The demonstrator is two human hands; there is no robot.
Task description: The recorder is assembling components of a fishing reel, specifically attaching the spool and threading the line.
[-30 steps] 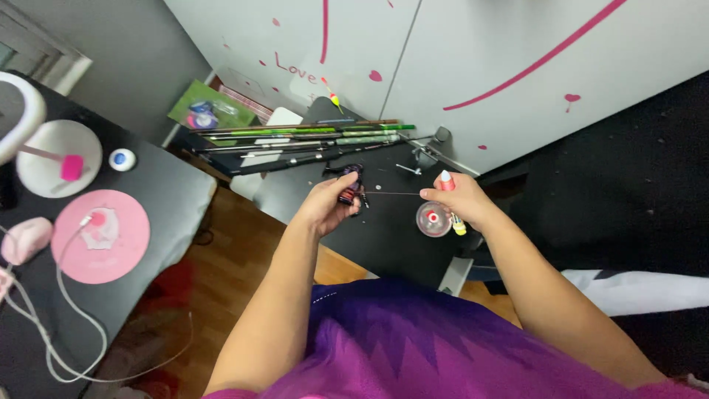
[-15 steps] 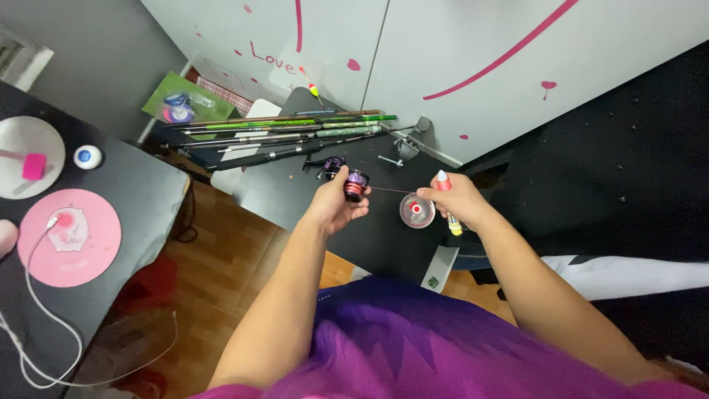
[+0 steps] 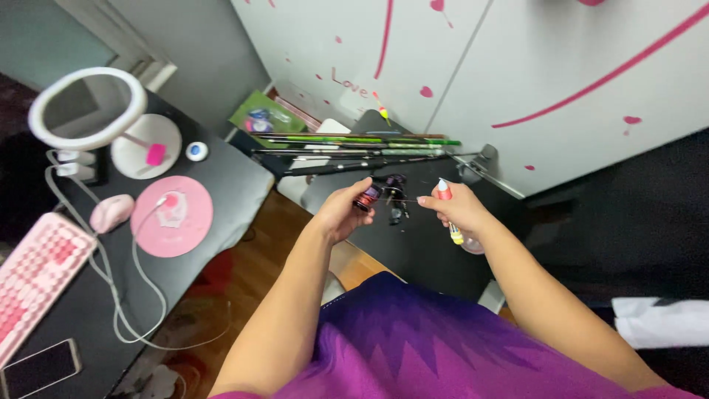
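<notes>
My left hand (image 3: 341, 210) is closed around a small dark fishing reel (image 3: 368, 198) with a red band, held over a black surface (image 3: 421, 244). My right hand (image 3: 459, 208) grips a slim white and red float or tube (image 3: 447, 210) and a clear line spool (image 3: 473, 245) that shows just below the hand. The right fingertips pinch a thin line running toward the reel. A dark bit of tackle (image 3: 395, 193) lies between the two hands.
Several fishing rods (image 3: 354, 148) lie across the black surface behind my hands. At left a black desk (image 3: 229, 192) carries a ring light (image 3: 88, 111), a pink round pad (image 3: 171, 216), a pink mouse (image 3: 111, 213), a pink keyboard (image 3: 29, 273) and a phone (image 3: 37, 368). White cupboard doors (image 3: 517, 74) stand behind.
The view has swung so more of the desk shows at left. My hands stay close together with reel and spool; the spool now sits lower, mostly hidden under my right hand.
</notes>
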